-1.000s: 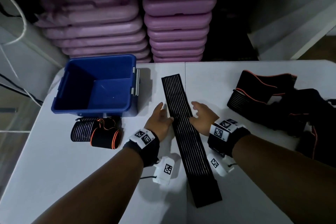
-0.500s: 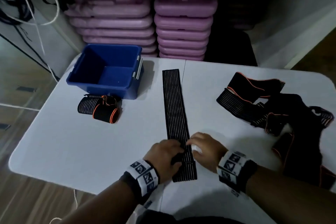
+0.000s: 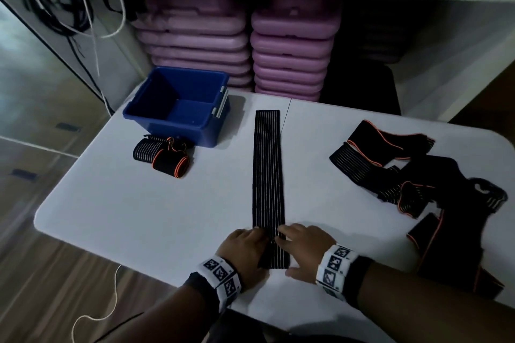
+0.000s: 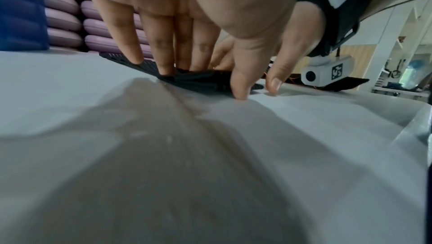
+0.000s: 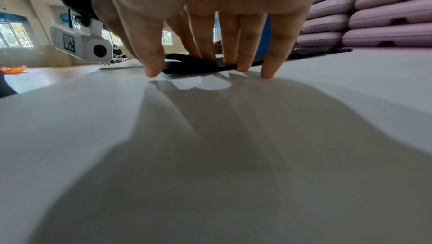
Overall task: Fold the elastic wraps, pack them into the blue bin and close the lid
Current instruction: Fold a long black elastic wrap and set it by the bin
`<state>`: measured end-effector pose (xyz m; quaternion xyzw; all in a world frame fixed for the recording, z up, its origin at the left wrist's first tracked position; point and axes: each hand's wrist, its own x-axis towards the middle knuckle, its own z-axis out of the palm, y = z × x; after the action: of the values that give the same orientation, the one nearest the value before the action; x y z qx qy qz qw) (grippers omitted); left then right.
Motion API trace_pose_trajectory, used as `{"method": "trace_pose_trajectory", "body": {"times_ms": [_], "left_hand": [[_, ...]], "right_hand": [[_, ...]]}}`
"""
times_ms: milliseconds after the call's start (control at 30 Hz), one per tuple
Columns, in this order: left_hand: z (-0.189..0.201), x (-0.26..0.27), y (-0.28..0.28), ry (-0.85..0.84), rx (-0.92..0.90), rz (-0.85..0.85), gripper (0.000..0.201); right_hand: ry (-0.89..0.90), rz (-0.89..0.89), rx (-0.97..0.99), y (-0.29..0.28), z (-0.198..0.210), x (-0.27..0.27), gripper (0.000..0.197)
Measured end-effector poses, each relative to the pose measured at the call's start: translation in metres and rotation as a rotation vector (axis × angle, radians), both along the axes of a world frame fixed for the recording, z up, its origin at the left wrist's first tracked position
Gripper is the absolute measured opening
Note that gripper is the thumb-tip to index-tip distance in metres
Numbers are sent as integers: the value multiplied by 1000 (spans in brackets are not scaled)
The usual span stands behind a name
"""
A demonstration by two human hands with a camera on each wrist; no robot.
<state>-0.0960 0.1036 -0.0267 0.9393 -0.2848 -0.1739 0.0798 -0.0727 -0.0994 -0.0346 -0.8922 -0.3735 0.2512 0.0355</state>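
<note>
A long black striped elastic wrap (image 3: 268, 175) lies straight down the middle of the white table (image 3: 139, 217). Its near end is doubled over into a short fold (image 4: 205, 81). My left hand (image 3: 250, 242) and right hand (image 3: 298, 245) sit on either side of that fold, straight fingers (image 4: 163, 59) pressing it flat. The right fingers (image 5: 243, 54) press on the fold (image 5: 191, 66) while the thumb touches the table. The open blue bin (image 3: 217, 128) stands at the far left, and I see nothing inside it. No lid is in view.
Two rolled wraps (image 3: 163, 157) lie in front of the bin. A loose heap of black, orange-edged wraps (image 3: 404, 175) covers the table's right side. Purple cases (image 3: 289, 50) are stacked under a shelf behind the table. Its near edge runs just below my wrists.
My hands slid from the wrap's middle to its near end. That end, which reached past my wrists, is now folded back under my fingers, so the strip looks shorter.
</note>
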Motion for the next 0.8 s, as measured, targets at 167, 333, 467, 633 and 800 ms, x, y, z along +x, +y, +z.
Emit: {"method": "trace_pose_trajectory", "body": {"times_ms": [167, 333, 467, 633, 800], "left_hand": [[2, 1, 0, 3, 67, 13, 49], [10, 14, -4, 49, 41, 94, 46], [17, 34, 0, 193, -95, 285, 36], [12, 60, 0, 236, -112, 293, 34], [-1, 83, 9, 135, -54, 91, 41]], "right_hand": [[-20, -71, 74, 6, 0, 1, 47], [79, -223, 202, 2, -7, 9, 31], [210, -434, 375, 3, -8, 24, 29], [317, -607, 309, 10, -16, 41, 26], [292, -668, 306, 12, -15, 42, 38]]}}
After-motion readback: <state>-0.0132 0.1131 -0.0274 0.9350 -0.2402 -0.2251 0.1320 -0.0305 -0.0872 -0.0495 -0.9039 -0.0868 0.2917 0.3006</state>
